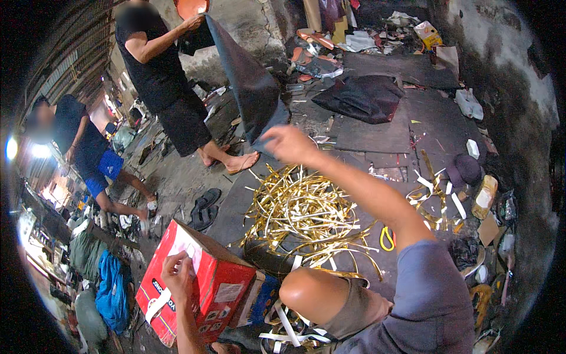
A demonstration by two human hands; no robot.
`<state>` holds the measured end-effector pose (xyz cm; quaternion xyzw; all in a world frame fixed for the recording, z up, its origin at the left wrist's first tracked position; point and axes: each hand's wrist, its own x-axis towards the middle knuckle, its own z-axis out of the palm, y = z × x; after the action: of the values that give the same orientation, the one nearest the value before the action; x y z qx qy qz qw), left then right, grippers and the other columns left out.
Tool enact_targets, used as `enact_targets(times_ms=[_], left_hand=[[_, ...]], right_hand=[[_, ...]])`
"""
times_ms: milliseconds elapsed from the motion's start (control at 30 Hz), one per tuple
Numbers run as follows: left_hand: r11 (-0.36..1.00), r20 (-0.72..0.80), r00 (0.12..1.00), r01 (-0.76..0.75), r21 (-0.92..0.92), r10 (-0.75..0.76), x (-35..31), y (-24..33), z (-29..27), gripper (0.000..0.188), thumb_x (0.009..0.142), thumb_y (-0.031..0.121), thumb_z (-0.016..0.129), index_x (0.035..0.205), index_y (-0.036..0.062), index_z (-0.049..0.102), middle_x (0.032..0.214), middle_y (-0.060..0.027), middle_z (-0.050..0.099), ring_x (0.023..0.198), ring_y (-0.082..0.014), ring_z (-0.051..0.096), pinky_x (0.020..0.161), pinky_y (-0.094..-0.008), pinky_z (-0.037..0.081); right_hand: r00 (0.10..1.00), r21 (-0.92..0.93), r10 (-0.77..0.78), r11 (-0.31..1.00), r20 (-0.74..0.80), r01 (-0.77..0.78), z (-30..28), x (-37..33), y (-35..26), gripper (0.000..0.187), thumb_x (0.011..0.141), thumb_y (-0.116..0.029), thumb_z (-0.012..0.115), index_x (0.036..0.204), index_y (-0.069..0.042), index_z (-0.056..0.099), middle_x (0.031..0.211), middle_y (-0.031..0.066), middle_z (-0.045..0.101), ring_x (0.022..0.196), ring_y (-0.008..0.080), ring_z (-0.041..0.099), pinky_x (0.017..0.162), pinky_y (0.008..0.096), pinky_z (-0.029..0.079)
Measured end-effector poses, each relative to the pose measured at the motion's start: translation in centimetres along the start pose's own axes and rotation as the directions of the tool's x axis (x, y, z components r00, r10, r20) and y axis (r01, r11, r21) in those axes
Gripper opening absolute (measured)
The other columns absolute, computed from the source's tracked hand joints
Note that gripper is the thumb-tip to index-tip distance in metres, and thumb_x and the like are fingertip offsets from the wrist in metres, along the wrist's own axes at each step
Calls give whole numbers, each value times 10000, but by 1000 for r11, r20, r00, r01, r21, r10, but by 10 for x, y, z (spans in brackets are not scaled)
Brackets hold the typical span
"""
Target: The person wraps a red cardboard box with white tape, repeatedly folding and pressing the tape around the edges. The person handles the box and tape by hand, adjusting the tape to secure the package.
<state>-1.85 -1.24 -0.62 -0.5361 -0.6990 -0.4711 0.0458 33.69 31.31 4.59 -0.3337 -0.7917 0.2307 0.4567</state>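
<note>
My right hand (289, 144) reaches forward with its fingers closed on the lower corner of a dark sheet of material (250, 88). A standing person's hand (193, 22) grips the sheet's upper end, and it hangs slanting between us. My left hand (179, 276) is at the red cardboard box (215, 280), fingers curled together; what they hold, if anything, I cannot make out. A white strap (158, 307) crosses the box's side below that hand. In front of my knee lies a tangled heap of gold and white strips (300, 215).
A folded black sheet (359, 97) lies on flat dark boards ahead. Dark sandals (205, 209) sit beyond the box, and a yellow loop (387, 239) is beside the heap. Scraps and a dark hat (464, 170) lie at right. Another person (79, 130) bends at far left.
</note>
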Motion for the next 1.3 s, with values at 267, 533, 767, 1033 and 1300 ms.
enact_targets(times_ms=[267,533,767,1033,1300], left_hand=[[986,47,998,55,-160,-48,8,0,7,50,905,4,708,949,-17,704,847,-13,634,758,-110,550,672,-288,443],[940,48,984,179,-291,-173,5,11,14,137,938,126,785,955,0,735,783,14,597,725,-97,513,658,-272,451],[987,-2,999,33,-159,-34,10,-5,23,39,919,-2,683,892,-27,669,825,-12,613,746,-84,547,629,-275,438],[997,36,998,-54,-48,56,5,13,8,56,848,-31,718,891,5,714,879,-34,615,776,-110,556,662,-281,447],[984,30,993,117,-136,-114,4,8,14,173,781,43,839,952,54,815,874,-65,701,779,-130,632,687,-290,496]], right_hand=[[733,176,-465,881,496,440,192,-49,-167,291,838,-215,680,1055,-40,765,1158,195,653,1093,375,615,942,492,530],[677,27,-583,766,449,642,227,-54,-151,167,736,-139,730,833,-5,756,1042,185,604,1038,350,588,839,445,560],[664,48,-637,735,392,677,228,-49,-142,220,770,-202,690,745,8,753,969,199,676,1026,351,635,927,449,532],[700,351,-563,825,439,444,195,-52,-146,277,878,-241,727,768,13,739,1018,247,621,1020,397,640,935,488,528],[617,294,-584,807,527,512,177,-42,-150,297,901,-277,706,881,17,742,1063,226,586,1015,396,642,913,479,537]])
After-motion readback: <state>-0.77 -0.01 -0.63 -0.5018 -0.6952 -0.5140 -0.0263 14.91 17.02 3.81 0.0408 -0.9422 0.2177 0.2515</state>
